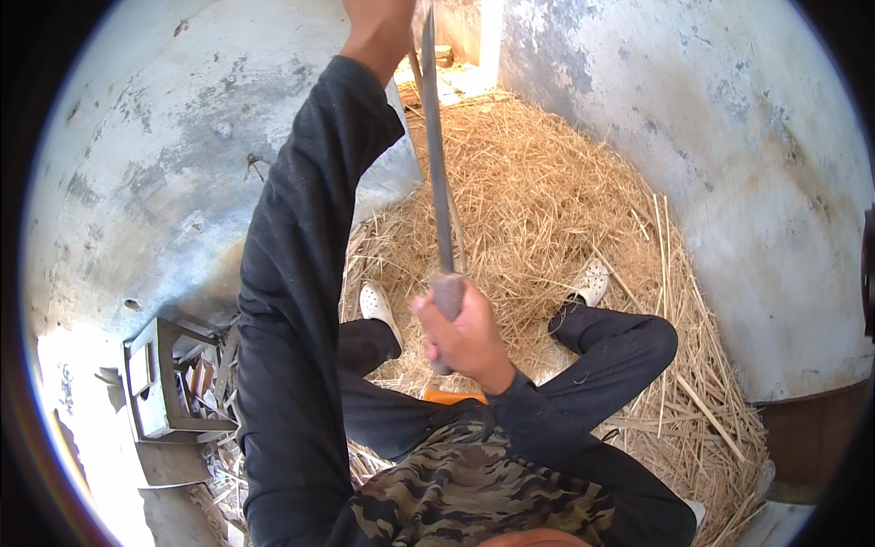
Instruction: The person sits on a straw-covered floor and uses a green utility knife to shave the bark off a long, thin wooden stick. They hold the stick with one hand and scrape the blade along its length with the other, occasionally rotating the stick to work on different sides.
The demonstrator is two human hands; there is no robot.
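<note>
Two hands grip one long metal blade (pixel 436 146) that runs from the top edge down the middle of the view. Right hand (pixel 463 330) has its fingers wrapped tightly round the grey handle at the blade's lower end. Left hand (pixel 378 27), arm raised in a black sleeve, sits at the blade's upper part beside a few straw stalks; whether its fingers close on them I cannot tell. Below lies a heap of straw (pixel 547 201) between whitewashed walls (pixel 729 137), white shoes resting on it. A wooden crate (pixel 164 383) stands at left.

L arm raised high, hand (pixel 378 32) up top | R hand (pixel 465 333) fisted, chest-level
</note>
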